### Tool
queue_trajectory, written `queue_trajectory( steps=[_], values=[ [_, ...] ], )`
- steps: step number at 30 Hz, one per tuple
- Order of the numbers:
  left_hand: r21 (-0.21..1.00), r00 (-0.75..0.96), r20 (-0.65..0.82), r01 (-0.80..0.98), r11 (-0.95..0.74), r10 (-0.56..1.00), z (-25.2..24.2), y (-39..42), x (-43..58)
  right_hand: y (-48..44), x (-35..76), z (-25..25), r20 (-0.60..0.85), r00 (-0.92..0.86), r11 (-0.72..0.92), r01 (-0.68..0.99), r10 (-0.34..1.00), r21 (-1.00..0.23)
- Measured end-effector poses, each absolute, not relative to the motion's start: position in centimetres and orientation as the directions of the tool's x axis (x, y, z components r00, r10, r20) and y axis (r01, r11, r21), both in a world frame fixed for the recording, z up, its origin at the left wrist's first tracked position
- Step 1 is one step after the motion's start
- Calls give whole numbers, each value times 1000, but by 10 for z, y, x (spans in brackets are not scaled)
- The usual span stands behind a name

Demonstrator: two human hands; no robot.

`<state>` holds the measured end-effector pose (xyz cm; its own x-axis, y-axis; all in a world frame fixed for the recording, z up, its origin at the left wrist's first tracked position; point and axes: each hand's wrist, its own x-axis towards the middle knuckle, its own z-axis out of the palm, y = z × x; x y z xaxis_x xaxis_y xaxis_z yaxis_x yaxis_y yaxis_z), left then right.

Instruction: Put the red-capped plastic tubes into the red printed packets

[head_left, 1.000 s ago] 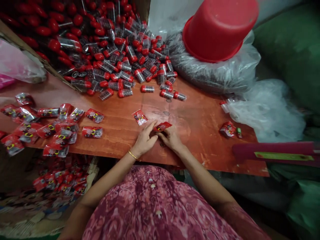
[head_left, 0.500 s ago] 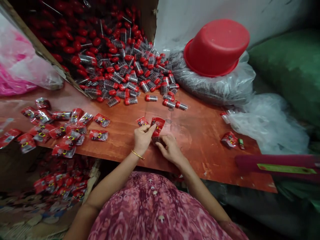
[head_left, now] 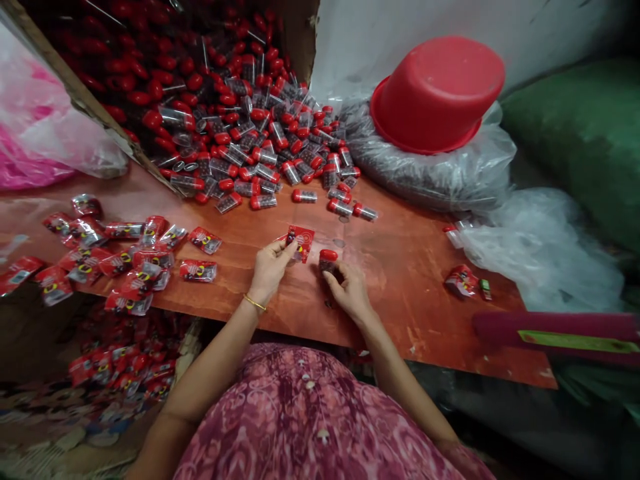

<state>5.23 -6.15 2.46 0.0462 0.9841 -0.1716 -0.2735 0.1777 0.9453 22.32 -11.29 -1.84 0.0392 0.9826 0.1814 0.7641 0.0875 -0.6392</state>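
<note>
1. Left hand [head_left: 270, 267]: thumb and forefinger closed in a pinch on the edge of a red wrapper [head_left: 301, 240], the other fingers loosely curled. The wrapper hangs low over the worktop [head_left: 400, 253], just in front of the person.
2. Right hand [head_left: 351, 293]: fingertips closed around a small clear tube [head_left: 327, 260], red cap uppermost. Whether its base touches the worktop cannot be told.
3. Change noted: 0.5 s ago both hands met on 1 red packet held up between them. The hands have now drawn apart, with the wrapper on the left and the tube on the right, near each other but not touching.
4. Reading: the tube is outside the wrapper at this moment, so the 2 parts are handled as separate items.
5. Surroundings: a heap of loose tubes [head_left: 260, 143] spills from a cardboard box at the far side. Wrapped packets [head_left: 125, 260] lie spread to the left, and a few more packets [head_left: 460, 280] lie well apart on the right. An upturned red basin [head_left: 437, 93] sits on a plastic bag [head_left: 425, 170].
</note>
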Motion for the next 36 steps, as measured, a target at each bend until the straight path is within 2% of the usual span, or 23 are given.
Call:
queue_trajectory(
  steps=[3,5,7,10,12,13,16,18,20,24,26,28,30,31,33,36],
  values=[
    [983,159,-103,-133,125,982,28,-63,46,-109,229,-10,147,154,-58,858,977,-511],
    [998,258,-58,34,51,964,34,-64,43,-109,232,0,183,228,-110,861,956,-496],
    [974,407,-46,221,-49,912,41,-66,41,-110,231,12,226,214,-39,803,950,-595],
    [911,571,-45,360,-201,820,49,-68,38,-114,224,25,185,6,147,581,983,-801],
    [913,553,-37,357,-197,833,50,-71,36,-117,215,27,136,-74,154,425,988,-892],
    [931,494,-41,335,-146,869,49,-73,34,-118,209,26,111,-53,123,355,992,-927],
    [981,256,-158,148,122,954,42,-83,34,-125,191,18,-25,180,-45,104,983,-994],
    [964,200,-260,-1,266,945,36,-93,38,-129,177,13,-126,295,-118,-47,947,-992],
    [943,166,-295,-106,314,941,29,-102,44,-131,164,11,-156,318,-132,-96,935,-987],
    [918,-12,-302,-274,287,953,21,-108,53,-129,159,11,-117,233,-121,1,965,-993],
    [893,-23,-333,-329,307,943,21,-104,51,-123,174,11,-82,226,-99,64,971,-993],
    [868,-32,-379,-360,343,925,25,-99,47,-111,200,11,8,226,-38,199,974,-979],
    [831,-20,-444,-382,403,896,31,-95,44,-94,229,13,220,16,169,588,975,-791],
    [807,4,-481,-390,444,877,34,-94,43,-85,242,15,251,-134,272,692,959,-669],
    [761,62,-542,-388,520,838,37,-93,42,-68,260,18,188,-376,419,767,907,-486],
    [728,105,-585,-367,578,804,37,-92,41,-52,270,21,34,-549,525,777,835,-346]
  ],
)
